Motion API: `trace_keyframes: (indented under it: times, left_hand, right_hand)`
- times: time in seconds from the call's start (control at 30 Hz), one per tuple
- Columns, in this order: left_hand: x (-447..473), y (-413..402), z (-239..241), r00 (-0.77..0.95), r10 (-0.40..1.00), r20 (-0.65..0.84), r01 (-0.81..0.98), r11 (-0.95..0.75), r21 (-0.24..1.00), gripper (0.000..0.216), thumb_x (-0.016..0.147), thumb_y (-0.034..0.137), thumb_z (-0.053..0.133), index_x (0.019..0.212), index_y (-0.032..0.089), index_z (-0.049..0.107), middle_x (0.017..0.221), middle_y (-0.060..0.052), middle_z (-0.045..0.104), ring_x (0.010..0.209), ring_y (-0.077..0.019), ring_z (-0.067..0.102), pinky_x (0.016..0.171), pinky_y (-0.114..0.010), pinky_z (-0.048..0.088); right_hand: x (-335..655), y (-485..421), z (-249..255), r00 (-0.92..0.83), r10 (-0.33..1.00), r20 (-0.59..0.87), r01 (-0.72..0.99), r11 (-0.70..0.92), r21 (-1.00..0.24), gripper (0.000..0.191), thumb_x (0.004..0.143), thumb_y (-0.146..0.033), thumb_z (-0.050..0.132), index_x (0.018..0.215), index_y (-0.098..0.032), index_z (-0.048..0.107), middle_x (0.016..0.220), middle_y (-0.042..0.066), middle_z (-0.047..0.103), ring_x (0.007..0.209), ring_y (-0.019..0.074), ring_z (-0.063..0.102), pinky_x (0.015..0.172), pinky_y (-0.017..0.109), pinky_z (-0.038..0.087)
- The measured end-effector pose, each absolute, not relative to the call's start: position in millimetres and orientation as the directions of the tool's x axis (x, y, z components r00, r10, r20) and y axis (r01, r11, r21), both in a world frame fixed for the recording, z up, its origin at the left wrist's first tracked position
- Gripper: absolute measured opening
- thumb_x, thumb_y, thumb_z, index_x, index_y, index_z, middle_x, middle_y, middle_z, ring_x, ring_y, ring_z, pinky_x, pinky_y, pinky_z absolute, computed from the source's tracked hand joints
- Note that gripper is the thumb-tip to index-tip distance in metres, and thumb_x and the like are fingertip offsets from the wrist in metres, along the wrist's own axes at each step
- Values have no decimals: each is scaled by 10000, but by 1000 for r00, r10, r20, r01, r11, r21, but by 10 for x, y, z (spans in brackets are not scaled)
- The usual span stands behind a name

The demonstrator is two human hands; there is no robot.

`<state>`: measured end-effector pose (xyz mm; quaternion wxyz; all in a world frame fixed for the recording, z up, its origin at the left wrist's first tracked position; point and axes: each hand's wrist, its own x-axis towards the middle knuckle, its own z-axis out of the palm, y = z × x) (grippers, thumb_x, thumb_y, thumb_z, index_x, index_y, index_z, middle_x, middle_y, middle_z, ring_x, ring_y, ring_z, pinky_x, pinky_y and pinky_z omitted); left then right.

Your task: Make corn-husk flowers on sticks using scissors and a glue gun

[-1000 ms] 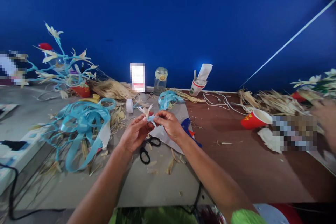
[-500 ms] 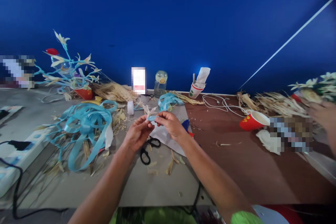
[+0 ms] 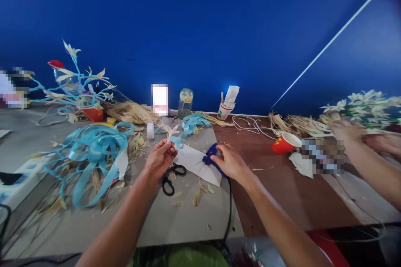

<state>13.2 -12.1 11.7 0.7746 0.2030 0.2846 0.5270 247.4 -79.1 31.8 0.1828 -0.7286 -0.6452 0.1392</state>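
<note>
My left hand [image 3: 160,159] is closed in a pinch on a small straw flower [image 3: 171,132] bound with light blue ribbon, held a little above the grey table [image 3: 175,221]. My right hand [image 3: 228,162] is wrapped round a blue glue gun [image 3: 211,155] that lies on a white sheet of paper [image 3: 194,162]. The gun's black cord runs down toward me. Black scissors [image 3: 171,177] lie between my hands.
A heap of light blue ribbon [image 3: 94,150] lies at the left, behind it a red pot with a blue-stemmed straw flower branch [image 3: 78,87]. A tape roll [image 3: 151,130], a jar [image 3: 185,102], paper cups [image 3: 284,143] and straw lie about. Another person's hands [image 3: 347,131] work at the right.
My right hand has let go of the flower and moved right and down onto the glue gun. My left hand keeps the flower. The view has shifted slightly right.
</note>
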Motion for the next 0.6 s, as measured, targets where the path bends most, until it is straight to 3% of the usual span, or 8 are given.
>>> trace_keyframes:
  times: [0.13, 0.27, 0.4, 0.5, 0.6]
  left_hand:
    - [126, -94, 70, 284, 933, -223, -691, 360, 627, 179, 667, 142, 734, 717, 146, 562, 625, 35, 585, 503, -56, 531, 623, -250, 501]
    - [134, -90, 38, 283, 937, -207, -685, 348, 640, 187, 654, 139, 742, 733, 148, 573, 626, 27, 596, 510, -62, 539, 618, -241, 495]
    - [143, -114, 57, 298, 934, -196, -685, 352, 638, 188, 650, 132, 743, 734, 146, 576, 629, 20, 599, 517, -67, 544, 628, -245, 498]
    - [144, -129, 81, 289, 937, -194, -691, 345, 635, 186, 656, 126, 736, 745, 151, 575, 626, 26, 594, 516, -65, 543, 636, -246, 501]
    - [143, -136, 91, 290, 936, -198, -693, 348, 631, 172, 672, 125, 724, 755, 153, 576, 635, 24, 595, 524, -64, 546, 650, -247, 502]
  right_hand:
    - [2515, -986, 224, 169, 982, -90, 947, -187, -260, 390, 767, -418, 614, 1072, -175, 594, 1073, 131, 559, 936, 240, 588, 784, 317, 424]
    - [2467, -986, 170, 198, 973, -114, 943, -221, -248, 365, 749, -395, 633, 1046, -187, 598, 1088, 122, 542, 871, 223, 603, 739, 309, 433]
    - [2512, -916, 94, 151, 984, -92, 921, -174, -347, 257, 745, -275, 607, 977, -165, 625, 1024, 107, 553, 886, 208, 593, 787, 298, 428]
    - [2600, -896, 88, 188, 982, 15, 872, -160, -462, 229, 734, -243, 554, 932, -156, 629, 976, 103, 562, 887, 214, 573, 815, 319, 421]
    - [2673, -928, 165, 228, 972, 52, 640, -110, -760, 257, 733, -322, 531, 921, -169, 615, 852, 77, 593, 791, 215, 563, 741, 337, 435]
